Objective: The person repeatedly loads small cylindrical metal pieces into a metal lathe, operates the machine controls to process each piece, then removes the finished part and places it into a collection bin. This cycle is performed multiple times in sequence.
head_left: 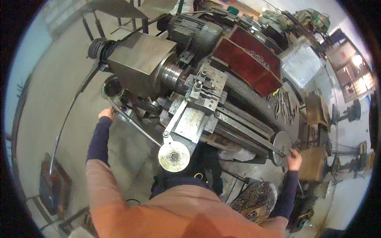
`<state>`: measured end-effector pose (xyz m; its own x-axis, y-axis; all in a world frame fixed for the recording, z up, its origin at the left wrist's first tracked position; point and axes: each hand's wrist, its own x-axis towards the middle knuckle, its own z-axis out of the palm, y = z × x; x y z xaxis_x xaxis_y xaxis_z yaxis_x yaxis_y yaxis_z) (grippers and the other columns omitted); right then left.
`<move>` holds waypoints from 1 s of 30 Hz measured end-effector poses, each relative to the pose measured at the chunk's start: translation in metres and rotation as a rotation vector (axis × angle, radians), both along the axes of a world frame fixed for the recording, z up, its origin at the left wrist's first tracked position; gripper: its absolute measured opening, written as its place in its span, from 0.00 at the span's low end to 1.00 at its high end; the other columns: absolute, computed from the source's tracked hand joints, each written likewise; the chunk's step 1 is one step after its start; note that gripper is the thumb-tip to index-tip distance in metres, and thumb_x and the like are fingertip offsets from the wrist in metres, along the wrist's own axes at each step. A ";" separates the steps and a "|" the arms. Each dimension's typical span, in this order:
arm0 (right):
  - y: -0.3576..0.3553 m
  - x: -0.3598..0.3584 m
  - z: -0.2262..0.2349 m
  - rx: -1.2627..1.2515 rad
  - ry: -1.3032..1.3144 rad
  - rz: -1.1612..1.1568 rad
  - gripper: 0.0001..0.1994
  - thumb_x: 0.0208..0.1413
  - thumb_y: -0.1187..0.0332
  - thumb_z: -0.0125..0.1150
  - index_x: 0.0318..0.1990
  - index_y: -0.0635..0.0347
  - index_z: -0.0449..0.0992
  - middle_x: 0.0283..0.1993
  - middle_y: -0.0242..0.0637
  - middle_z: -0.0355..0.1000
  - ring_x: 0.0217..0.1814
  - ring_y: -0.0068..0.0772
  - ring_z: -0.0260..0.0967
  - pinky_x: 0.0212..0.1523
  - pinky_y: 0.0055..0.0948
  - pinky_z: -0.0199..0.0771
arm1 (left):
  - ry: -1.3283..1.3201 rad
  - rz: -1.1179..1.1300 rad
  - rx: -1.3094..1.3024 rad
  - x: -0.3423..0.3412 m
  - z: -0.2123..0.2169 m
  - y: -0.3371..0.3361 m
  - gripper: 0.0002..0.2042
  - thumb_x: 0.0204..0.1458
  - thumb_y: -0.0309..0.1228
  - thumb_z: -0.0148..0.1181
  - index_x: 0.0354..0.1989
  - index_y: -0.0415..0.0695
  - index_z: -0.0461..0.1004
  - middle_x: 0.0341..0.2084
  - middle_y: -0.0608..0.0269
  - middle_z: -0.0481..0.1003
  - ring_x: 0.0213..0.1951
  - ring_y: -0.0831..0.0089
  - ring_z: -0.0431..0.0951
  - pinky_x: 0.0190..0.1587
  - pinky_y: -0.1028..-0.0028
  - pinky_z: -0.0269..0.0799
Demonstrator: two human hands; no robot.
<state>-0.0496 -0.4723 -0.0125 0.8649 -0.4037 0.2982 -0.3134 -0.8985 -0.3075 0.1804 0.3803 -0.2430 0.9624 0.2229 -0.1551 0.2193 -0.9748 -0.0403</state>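
A small metal lathe with a bright chuck (173, 75) and a tool post (197, 86) fills the middle of the view. At its left side my left hand (106, 113) is closed at the upper end of a long metal lever (139, 127), its fingers partly hidden. Over on the right, my right hand (294, 160) grips the handle at the rim of a round handwheel (281, 143). Between my arms, a pale round dial plate (174, 156) sits at the front end of the cross slide (190, 125).
Behind the lathe stand an electric motor (194, 33) and a dark red metal box (248, 57). Several hand tools (283, 105) lie on the bench at the right. A tray of metal chips (258, 198) is low beside my right arm. A dark stand (53, 184) is on the floor at left.
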 end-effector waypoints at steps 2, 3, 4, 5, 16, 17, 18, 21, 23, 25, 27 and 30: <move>-0.064 -0.038 -0.026 -0.100 0.213 -0.147 0.20 0.31 0.70 0.62 0.40 0.60 0.75 0.34 0.42 0.74 0.35 0.40 0.71 0.41 0.31 0.70 | -0.180 0.054 -0.330 -0.028 0.028 0.006 0.18 0.47 0.34 0.55 0.48 0.42 0.68 0.25 0.53 0.76 0.26 0.64 0.78 0.29 0.65 0.73; -0.097 -0.062 -0.039 -0.097 0.348 -0.263 0.21 0.36 0.67 0.62 0.43 0.61 0.73 0.35 0.41 0.74 0.35 0.36 0.70 0.40 0.30 0.70 | -0.180 0.172 -0.658 -0.028 0.037 0.007 0.21 0.47 0.33 0.56 0.49 0.38 0.67 0.23 0.52 0.76 0.21 0.67 0.77 0.25 0.68 0.74; -0.147 -0.099 -0.058 -0.151 0.384 -0.298 0.21 0.35 0.61 0.66 0.39 0.60 0.76 0.40 0.46 0.73 0.43 0.43 0.71 0.45 0.37 0.70 | -0.293 0.274 -0.937 -0.025 0.031 0.007 0.21 0.49 0.35 0.55 0.50 0.37 0.66 0.22 0.52 0.75 0.19 0.68 0.76 0.21 0.70 0.73; -0.169 -0.110 -0.072 -0.256 0.648 -0.405 0.23 0.37 0.56 0.65 0.41 0.59 0.75 0.40 0.47 0.73 0.43 0.44 0.71 0.45 0.37 0.70 | -0.434 0.377 -1.198 -0.028 0.029 0.010 0.21 0.51 0.36 0.54 0.50 0.35 0.64 0.22 0.51 0.75 0.17 0.69 0.75 0.16 0.73 0.72; -0.103 -0.115 -0.082 -0.109 0.664 -0.838 0.17 0.42 0.60 0.59 0.36 0.63 0.76 0.40 0.51 0.73 0.47 0.49 0.69 0.47 0.37 0.70 | -0.800 0.580 -1.310 0.019 0.030 -0.070 0.14 0.47 0.28 0.55 0.34 0.28 0.61 0.19 0.45 0.73 0.13 0.64 0.74 0.13 0.71 0.69; -0.098 -0.130 -0.082 -0.140 0.647 -0.879 0.16 0.41 0.61 0.59 0.35 0.63 0.76 0.40 0.51 0.73 0.47 0.49 0.69 0.47 0.38 0.70 | -0.815 0.586 -1.332 0.024 0.014 -0.075 0.13 0.46 0.25 0.54 0.34 0.28 0.60 0.19 0.45 0.73 0.14 0.63 0.74 0.13 0.70 0.69; -0.093 -0.146 -0.090 -0.156 0.630 -0.917 0.16 0.40 0.61 0.59 0.35 0.64 0.76 0.41 0.51 0.72 0.47 0.50 0.70 0.46 0.39 0.70 | -0.799 0.591 -1.328 0.030 0.006 -0.075 0.13 0.45 0.24 0.53 0.34 0.28 0.59 0.19 0.45 0.73 0.14 0.63 0.74 0.13 0.70 0.69; -0.057 -0.152 -0.100 -0.108 0.589 -0.956 0.16 0.39 0.62 0.58 0.35 0.64 0.76 0.40 0.50 0.73 0.45 0.50 0.70 0.45 0.40 0.69 | -0.810 0.610 -1.283 0.031 -0.007 -0.060 0.12 0.43 0.21 0.51 0.33 0.27 0.58 0.18 0.46 0.73 0.14 0.63 0.74 0.13 0.69 0.69; -0.042 -0.157 -0.102 -0.129 0.557 -1.068 0.17 0.35 0.60 0.61 0.35 0.58 0.78 0.40 0.46 0.74 0.44 0.48 0.71 0.45 0.40 0.70 | -0.756 0.649 -1.287 0.031 0.006 -0.072 0.12 0.42 0.22 0.51 0.32 0.27 0.58 0.18 0.46 0.73 0.14 0.64 0.74 0.13 0.69 0.69; -0.036 -0.166 -0.106 -0.114 0.503 -1.068 0.18 0.35 0.59 0.61 0.36 0.58 0.78 0.40 0.46 0.74 0.44 0.48 0.71 0.45 0.40 0.70 | -0.751 0.663 -1.259 0.033 0.011 -0.075 0.12 0.42 0.22 0.51 0.32 0.27 0.59 0.18 0.47 0.73 0.14 0.64 0.75 0.13 0.70 0.68; -0.025 -0.161 -0.103 -0.067 0.502 -1.045 0.20 0.36 0.57 0.60 0.37 0.60 0.76 0.41 0.48 0.73 0.44 0.50 0.70 0.44 0.42 0.69 | -0.788 0.629 -1.210 0.030 0.003 -0.067 0.11 0.43 0.22 0.51 0.32 0.28 0.60 0.19 0.48 0.74 0.15 0.65 0.75 0.14 0.72 0.68; 0.007 -0.147 -0.083 -0.002 0.587 -1.075 0.21 0.36 0.60 0.57 0.40 0.63 0.74 0.43 0.51 0.71 0.48 0.50 0.68 0.49 0.39 0.66 | -0.780 0.577 -1.180 0.027 0.011 -0.074 0.10 0.43 0.23 0.51 0.33 0.31 0.62 0.19 0.49 0.74 0.16 0.66 0.76 0.15 0.73 0.68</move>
